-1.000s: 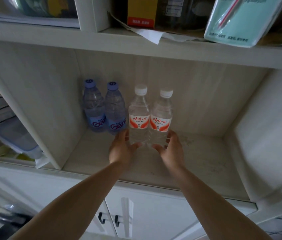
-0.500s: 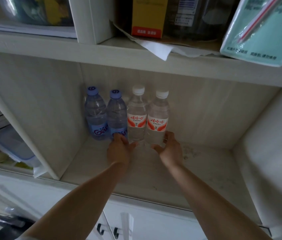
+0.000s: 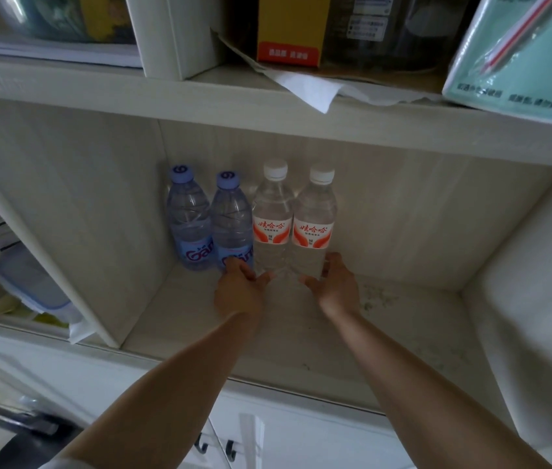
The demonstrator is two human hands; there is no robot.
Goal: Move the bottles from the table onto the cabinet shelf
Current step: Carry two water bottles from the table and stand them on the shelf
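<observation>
- The top of the view cuts off everything on the upper shelf [image 3: 268,96]: a yellow box [image 3: 290,32], a dark jar [image 3: 379,32] with a label too blurred to read, and a pale green packet [image 3: 518,59] that overhangs the shelf edge.
- At far left, another compartment is partly hidden by the cabinet divider [image 3: 41,245]; a clear lidded plastic box [image 3: 31,286] shows there, its contents unclear.
- The cabinet shelf [image 3: 301,330] holds four bottles standing in a row against the back wall, each touching its neighbour.
- From the left: two blue-tinted bottles with lilac caps, the first blue bottle [image 3: 189,228] and the second blue bottle [image 3: 231,228], then two clear bottles with white caps and red-and-white labels.
- All four look filled with clear liquid and are capped.
- Every bottle stands upright, long axis vertical, cap pointing up; the wide lens makes them seem to lean slightly.
- The left hand [image 3: 239,292] is loosely curled around the base of the left clear bottle [image 3: 272,228], thumb on the near side; its fingers also hide the bottom of the second blue bottle.
- The right hand [image 3: 335,286] cups the base of the right clear bottle [image 3: 313,231], fingers on the far right side, thumb in front.
- Whether either hand grips firmly or only touches cannot be told.
- Both forearms reach in from the bottom edge, cut off by the frame.
</observation>
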